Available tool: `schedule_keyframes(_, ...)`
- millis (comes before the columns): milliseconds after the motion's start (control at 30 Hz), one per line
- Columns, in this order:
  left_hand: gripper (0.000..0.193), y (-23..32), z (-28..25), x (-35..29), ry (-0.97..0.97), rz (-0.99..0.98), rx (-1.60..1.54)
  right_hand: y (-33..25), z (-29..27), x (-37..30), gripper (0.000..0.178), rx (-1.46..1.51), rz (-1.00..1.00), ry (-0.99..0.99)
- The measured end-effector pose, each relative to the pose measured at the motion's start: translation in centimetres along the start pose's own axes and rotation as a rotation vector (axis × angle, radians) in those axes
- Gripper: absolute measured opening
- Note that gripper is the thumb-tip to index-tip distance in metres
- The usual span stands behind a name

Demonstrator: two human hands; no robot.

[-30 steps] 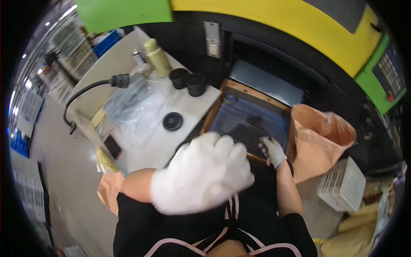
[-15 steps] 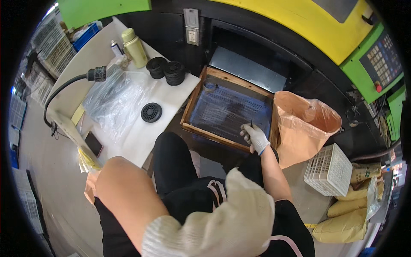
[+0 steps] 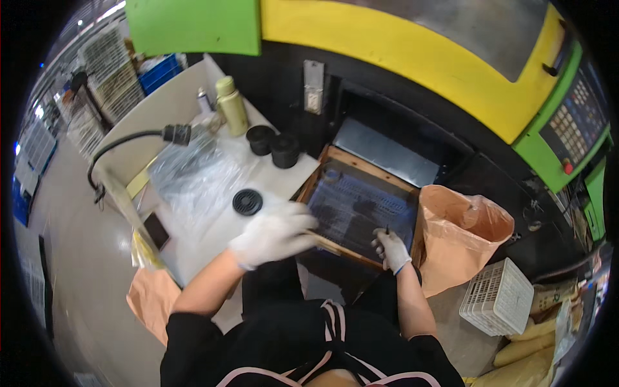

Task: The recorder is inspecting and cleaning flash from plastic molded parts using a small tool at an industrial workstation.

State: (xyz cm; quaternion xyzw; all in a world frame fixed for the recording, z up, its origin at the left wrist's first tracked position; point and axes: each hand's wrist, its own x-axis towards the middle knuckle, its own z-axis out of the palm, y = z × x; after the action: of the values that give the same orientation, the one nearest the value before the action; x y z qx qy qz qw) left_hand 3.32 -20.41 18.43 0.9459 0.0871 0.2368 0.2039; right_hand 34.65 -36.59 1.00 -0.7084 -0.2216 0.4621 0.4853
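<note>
My left hand (image 3: 274,236), in a white knit glove, is smeared by motion over the table's near right edge, beside the wooden tray. Whether it holds anything is hidden by the blur. A round black grille-like disc (image 3: 247,202) lies flat on the white table (image 3: 222,222) just beyond it. At the near right part of the wood-framed tray (image 3: 374,174), my gloved right hand (image 3: 391,250) is closed on a small dark tool whose tip (image 3: 387,229) pokes up; its kind cannot be made out. The tray has a bluish bottom.
Two stacks of black discs (image 3: 284,151), a yellow-green bottle (image 3: 232,106), clear plastic bags (image 3: 200,171) and a phone (image 3: 155,230) are on the table. A black flexible-neck lamp (image 3: 176,134) arches over it. Right of the tray stand an orange-brown bag (image 3: 461,238) and a white basket (image 3: 498,297).
My left hand has swung from close to my body out to the table's edge by the tray. The right hand stays near the tray's near right side. The view has tilted up.
</note>
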Motion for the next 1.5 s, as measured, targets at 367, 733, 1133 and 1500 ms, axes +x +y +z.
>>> schedule_keyframes(367,0.035,-13.6,9.9,-24.0,0.343,-0.826,0.527,4.0,1.6,2.5,0.045,-1.157,-0.182,-0.197)
schedule_keyframes(733,0.037,-15.7,9.0,-21.2,0.362,-0.923,0.471,3.5,2.9,2.4,0.044,-1.249,-0.178,-0.296)
schedule_keyframes(1133,0.037,-15.1,9.2,-21.2,0.343,-0.967,0.475,5.0,2.4,3.0,0.047,-1.244,-0.212,-0.297)
schedule_keyframes(1500,0.036,-15.1,9.1,-21.1,0.361,-0.920,0.497,4.4,2.6,2.5,0.045,-1.252,-0.202,-0.297)
